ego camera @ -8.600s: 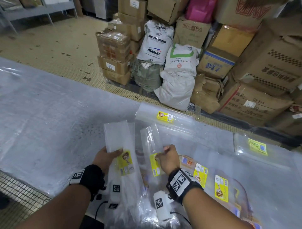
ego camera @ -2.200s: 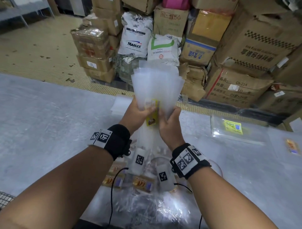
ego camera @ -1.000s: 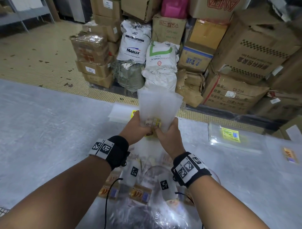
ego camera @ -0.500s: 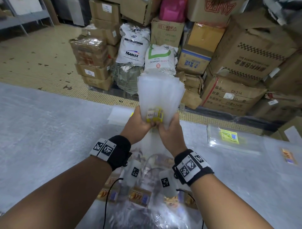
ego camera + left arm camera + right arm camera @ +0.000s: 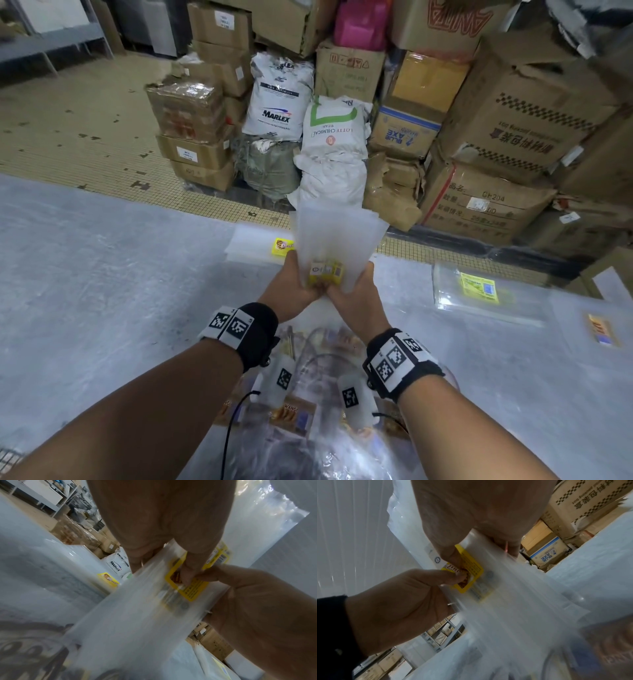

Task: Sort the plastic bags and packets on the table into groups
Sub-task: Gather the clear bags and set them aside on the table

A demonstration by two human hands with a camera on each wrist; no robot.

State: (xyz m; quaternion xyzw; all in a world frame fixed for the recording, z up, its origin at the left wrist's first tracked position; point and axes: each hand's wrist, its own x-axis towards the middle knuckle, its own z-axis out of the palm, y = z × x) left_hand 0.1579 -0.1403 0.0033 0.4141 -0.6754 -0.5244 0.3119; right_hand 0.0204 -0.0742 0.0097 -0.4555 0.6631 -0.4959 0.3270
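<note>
Above the table, both hands — left hand and right hand — pinch 1 upright bundle of clear bags at its yellow labels, probably squaring the edges before adding it to a group — like the labelled stack beyond.

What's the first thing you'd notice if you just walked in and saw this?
Two hands, the left hand and right hand, hold a fanned bundle of clear plastic bags with yellow labels upright above the table. Behind the table rises a wall of stacked cardboard boxes and white sacks. More labelled packets lie flat on the table to the right.
</note>
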